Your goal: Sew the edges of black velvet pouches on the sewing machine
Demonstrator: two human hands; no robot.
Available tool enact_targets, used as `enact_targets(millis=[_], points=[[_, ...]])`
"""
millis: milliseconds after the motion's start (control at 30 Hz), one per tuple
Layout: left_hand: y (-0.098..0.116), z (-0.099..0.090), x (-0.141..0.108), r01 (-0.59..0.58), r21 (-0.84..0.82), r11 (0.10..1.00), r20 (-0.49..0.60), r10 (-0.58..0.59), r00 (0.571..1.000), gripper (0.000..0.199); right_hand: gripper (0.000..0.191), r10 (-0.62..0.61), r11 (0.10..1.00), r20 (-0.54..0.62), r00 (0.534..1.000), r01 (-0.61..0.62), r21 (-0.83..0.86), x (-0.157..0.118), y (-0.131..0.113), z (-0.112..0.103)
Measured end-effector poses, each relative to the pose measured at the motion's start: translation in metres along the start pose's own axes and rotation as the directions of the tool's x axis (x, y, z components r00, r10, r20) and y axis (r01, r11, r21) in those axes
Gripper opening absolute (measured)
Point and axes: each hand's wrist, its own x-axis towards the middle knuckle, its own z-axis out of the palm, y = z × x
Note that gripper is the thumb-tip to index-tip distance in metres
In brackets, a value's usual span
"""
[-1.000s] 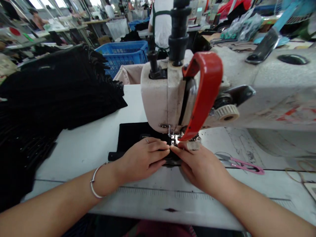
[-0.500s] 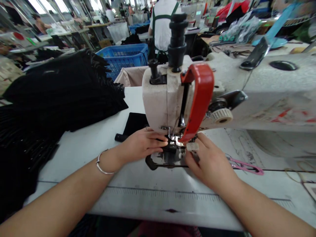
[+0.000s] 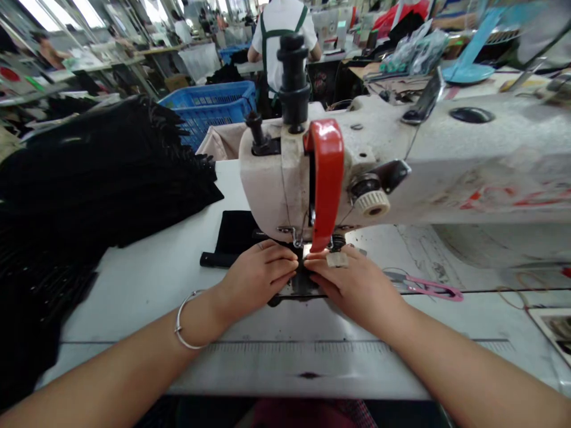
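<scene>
Because everything sat so close in, light and even pressure counted most

Although I worked from far off, the camera gave me the near part well: the table (image 3: pixel 151 291), with a ruled scale (image 3: pixel 285 346) along its front, came first. Just beyond, the left hand (image 3: pixel 261 273) lay over the cloth (image 3: pixel 236 229), fingers together and slightly bent; I could not tell whether they gripped it or only pressed. The right hand (image 3: pixel 354 279), a pale wrap (image 3: pixel 337 260) on one finger, faced it with a narrow gap between the fingertips; what it pinched, if anything, I could not make out. Snips (image 3: pixel 435 289) lay just beyond the right wrist, and I wanted that wrist held off them.

The cloth lay partly under the machine (image 3: pixel 263 178), reaching out to the left of the red guard (image 3: pixel 329 178). To do this well, I judged, both hands had to press evenly, keep it flat and guide rather than tug, since a pull could skew it. Fingertips belonged back from the bright spot (image 3: pixel 307 250), which I took for the needle's place.

Farther off stood a black pile (image 3: pixel 89 172) at the left, then a bin (image 3: pixel 227 138), a blue crate (image 3: pixel 209 107) and a person (image 3: pixel 275 71) seen from behind.
</scene>
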Motion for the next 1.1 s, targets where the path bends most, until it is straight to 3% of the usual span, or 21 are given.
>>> enact_targets(millis=[267, 500, 1100], points=[[0.005, -0.001, 0.001, -0.007, -0.043, 0.999, -0.038, 0.005, 0.999, 0.012, 0.014, 0.035, 0.999, -0.004, 0.999, -0.035, 0.04, 0.001, -0.004, 0.005], [0.009, -0.003, 0.005, 0.007, -0.016, 1.0, -0.046, -0.007, 0.999, 0.021, 0.015, 0.038, 0.999, -0.017, 0.999, -0.039, -0.023, -0.001, -0.006, 0.007], [-0.004, 0.009, 0.01, 0.044, 0.019, 0.999, -0.124, -0.042, 0.991, 0.014, 0.012, 0.02, 0.99, -0.051, 0.998, -0.027, -0.137, 0.004, 0.006, 0.013]])
